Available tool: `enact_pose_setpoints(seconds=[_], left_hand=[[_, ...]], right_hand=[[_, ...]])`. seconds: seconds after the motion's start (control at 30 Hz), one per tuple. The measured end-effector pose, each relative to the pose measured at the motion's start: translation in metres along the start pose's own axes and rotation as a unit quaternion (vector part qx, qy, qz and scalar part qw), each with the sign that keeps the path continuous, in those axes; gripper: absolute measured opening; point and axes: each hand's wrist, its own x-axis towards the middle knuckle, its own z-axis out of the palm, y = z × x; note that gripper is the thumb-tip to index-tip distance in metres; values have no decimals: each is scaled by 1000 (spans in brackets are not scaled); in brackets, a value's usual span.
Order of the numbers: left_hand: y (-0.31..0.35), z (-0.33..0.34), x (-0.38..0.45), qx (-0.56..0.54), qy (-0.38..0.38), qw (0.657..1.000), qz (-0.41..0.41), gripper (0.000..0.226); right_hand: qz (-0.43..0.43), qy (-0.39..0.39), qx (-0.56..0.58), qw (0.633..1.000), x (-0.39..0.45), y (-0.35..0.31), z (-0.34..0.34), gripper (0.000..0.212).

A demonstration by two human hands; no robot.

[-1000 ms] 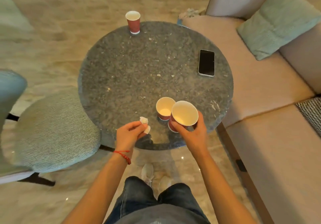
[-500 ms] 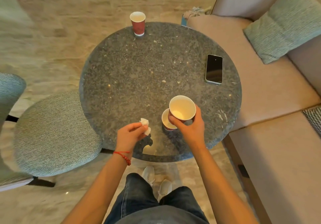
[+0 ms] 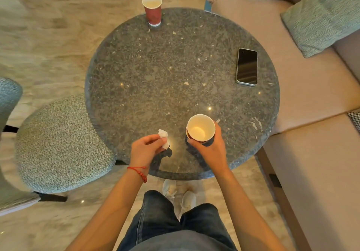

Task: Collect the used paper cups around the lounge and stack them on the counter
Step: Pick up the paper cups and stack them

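The right hand (image 3: 211, 149) grips the nested paper cups (image 3: 201, 127) near the table (image 3: 155, 79) edge, left hand (image 3: 145, 149) pinching a tissue (image 3: 164, 137); thin, light walls likely crush, so hold mid-wall gently.

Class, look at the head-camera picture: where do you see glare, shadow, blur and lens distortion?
Head view: small bright glints on the polished table, strongest between the left hand and right hand; dark hand shadows at the near edge; floor at left smeared; sofa edges bent by the wide lens.
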Motion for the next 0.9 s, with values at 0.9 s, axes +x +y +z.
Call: enact_pose_setpoints(seconds=[0.9], left_hand=[[30, 53, -10, 56, -129, 990, -19, 20]], right_hand=[[88, 182, 31, 979, -43, 5, -38, 67]])
